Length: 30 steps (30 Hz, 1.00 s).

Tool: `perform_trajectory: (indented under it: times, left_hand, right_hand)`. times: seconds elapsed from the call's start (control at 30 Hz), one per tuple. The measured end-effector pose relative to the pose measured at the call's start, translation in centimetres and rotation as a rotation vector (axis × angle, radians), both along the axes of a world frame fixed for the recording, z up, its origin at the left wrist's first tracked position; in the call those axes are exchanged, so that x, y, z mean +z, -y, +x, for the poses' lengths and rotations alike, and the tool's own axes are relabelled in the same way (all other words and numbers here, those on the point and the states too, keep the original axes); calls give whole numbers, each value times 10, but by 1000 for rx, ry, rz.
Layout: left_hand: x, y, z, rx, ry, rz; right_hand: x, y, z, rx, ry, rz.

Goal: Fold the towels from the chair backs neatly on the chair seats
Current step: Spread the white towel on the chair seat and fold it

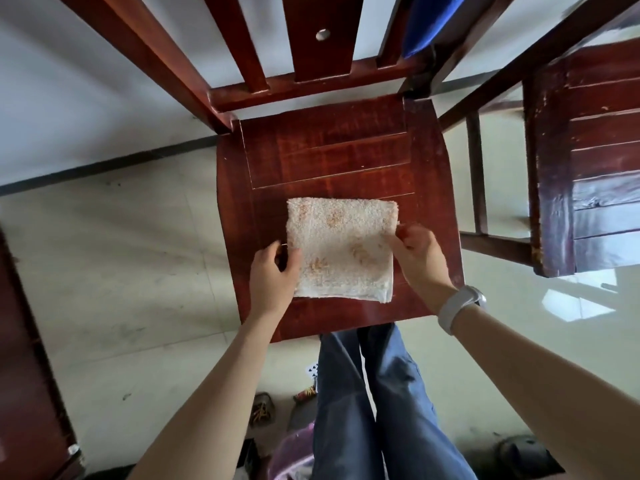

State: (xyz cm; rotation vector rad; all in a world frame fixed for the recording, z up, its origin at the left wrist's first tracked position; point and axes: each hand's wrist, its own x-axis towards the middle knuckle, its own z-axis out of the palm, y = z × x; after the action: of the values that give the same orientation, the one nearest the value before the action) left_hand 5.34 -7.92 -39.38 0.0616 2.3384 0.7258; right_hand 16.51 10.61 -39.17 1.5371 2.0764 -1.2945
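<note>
Chair seat [332,157] | folded towel [341,247] | blue cloth [429,22] cropped

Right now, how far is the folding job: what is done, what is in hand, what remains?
Done: the beige towel lies folded into a square on the chair seat. In hand: the left hand and right hand pinch its side edges. Left: a blue towel hangs on the chair back.

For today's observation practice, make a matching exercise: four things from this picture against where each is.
Things:
1. folded towel
2. blue cloth
3. white wristband
4. left hand

Places:
A. on the right wrist
B. at the towel's left edge
C. on the chair seat
D. hanging on the chair back

Pairs: 1-C, 2-D, 3-A, 4-B
</note>
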Motion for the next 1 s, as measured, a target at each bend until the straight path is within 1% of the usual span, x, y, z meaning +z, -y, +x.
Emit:
perform_trajectory:
  times: [0.07, 0.13, 0.2, 0.3, 0.37, 0.5, 0.6, 0.67, 0.73, 0.8, 0.87, 1.0]
  left_hand:
    - [-5, -10, -1, 65, 61, 22]
    - [-8, -21, -3, 118, 108, 13]
    - [-8, -30, -7, 237, 178, 17]
    - [-1, -35, -10, 381, 308, 128]
    - [9, -35, -9, 397, 369, 215]
    - [44, -39, -2, 259, 307, 259]
    - [78, -50, 13, 135, 279, 249]
    - [99, -59, 27, 51, 251, 228]
    - [123, -76, 45, -22, 230, 198]
    - [148, -102, 66, -95, 189, 209]
    - [172, -135, 91, -168, 156, 216]
    - [219, -214, 156, -277, 84, 272]
  right_hand:
    - [-4, 9, 4, -90, -9, -130]
    - [-6, 16, 2, -197, -52, -189]
    - [-8, 17, -5, -251, -92, -236]
    - [-7, 13, -13, -334, -84, -337]
    - [-3, 9, -11, -425, -94, -409]
    - [24, -2, 12, -528, -175, -458]
    - [57, -14, 39, -545, -221, -512]
    - [80, -23, 58, -551, -270, -504]
    - [105, -34, 82, -565, -338, -431]
    - [129, -51, 108, -571, -385, -311]
    - [154, -72, 139, -571, -413, -213]
    - [207, -130, 218, -617, -458, -93]
